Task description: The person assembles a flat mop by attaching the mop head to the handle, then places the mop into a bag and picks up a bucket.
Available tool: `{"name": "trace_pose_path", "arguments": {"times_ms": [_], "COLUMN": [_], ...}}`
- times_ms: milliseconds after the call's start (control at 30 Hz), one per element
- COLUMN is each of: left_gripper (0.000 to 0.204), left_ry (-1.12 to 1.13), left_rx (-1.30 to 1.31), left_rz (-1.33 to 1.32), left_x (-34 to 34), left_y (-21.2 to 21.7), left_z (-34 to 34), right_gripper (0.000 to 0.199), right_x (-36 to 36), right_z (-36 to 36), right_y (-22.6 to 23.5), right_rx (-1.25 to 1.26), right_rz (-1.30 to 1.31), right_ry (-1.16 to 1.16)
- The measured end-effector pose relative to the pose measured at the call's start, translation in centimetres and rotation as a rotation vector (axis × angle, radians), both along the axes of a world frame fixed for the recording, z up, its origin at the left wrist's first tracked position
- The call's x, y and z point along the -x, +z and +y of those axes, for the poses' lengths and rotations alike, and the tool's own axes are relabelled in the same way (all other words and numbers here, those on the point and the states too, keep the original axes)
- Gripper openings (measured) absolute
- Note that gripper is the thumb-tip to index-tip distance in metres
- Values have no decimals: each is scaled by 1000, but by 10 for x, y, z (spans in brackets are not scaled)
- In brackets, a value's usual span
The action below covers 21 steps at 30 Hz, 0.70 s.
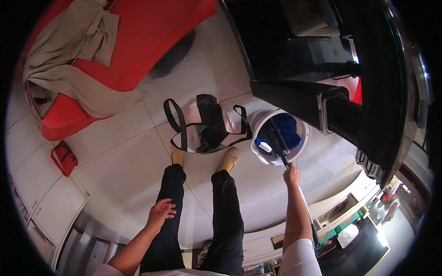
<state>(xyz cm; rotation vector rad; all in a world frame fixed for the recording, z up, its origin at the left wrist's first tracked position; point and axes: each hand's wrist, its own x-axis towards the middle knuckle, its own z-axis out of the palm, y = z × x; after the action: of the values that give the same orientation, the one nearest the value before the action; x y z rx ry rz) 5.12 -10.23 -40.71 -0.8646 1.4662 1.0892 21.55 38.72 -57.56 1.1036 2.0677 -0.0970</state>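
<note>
My right hand (pixel 292 175) is wrapped round the handle of a long-handled mop (pixel 302 195). The mop's dark, narrow head tilts down into a white bucket (pixel 305 146) on the floor to the front right. Inside the bucket lie a blue cloth (pixel 288 130) and a small white-and-blue thing (pixel 264 146), too small to name. Empty, my left hand (pixel 161 212) hangs in front of my left leg with its fingers loosely apart. Between my feet and the sofa stands a black-and-white tote bag (pixel 209 131) with black loop handles, its top gaping.
A red sofa (pixel 152 27) with a beige cover (pixel 69 41) fills the far left. A small red box or pouch (pixel 64 158) lies below it. Dark furniture (pixel 304 99) juts out beside the bucket. White cabinets (pixel 53 193) stand at left; a cluttered counter (pixel 354 193) runs along the right.
</note>
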Motion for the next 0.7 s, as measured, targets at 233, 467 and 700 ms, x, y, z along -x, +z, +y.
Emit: {"name": "trace_pose_path", "arguments": {"times_ms": [233, 467, 700], "left_gripper": [35, 38, 47], "left_ry": [-23, -282, -596], "left_rx": [-101, -66, 211], "left_rz": [22, 302, 796], "left_x": [-2, 8, 48], "left_y": [-1, -13, -74], "left_z": [17, 53, 57], "right_gripper": [28, 36, 40], "right_x": [7, -48, 0], "right_z": [-29, -68, -132], "right_y": [66, 202, 264], "right_rx": [16, -17, 214], "right_rz": [180, 284, 236], "right_ry": [-66, -123, -18]}}
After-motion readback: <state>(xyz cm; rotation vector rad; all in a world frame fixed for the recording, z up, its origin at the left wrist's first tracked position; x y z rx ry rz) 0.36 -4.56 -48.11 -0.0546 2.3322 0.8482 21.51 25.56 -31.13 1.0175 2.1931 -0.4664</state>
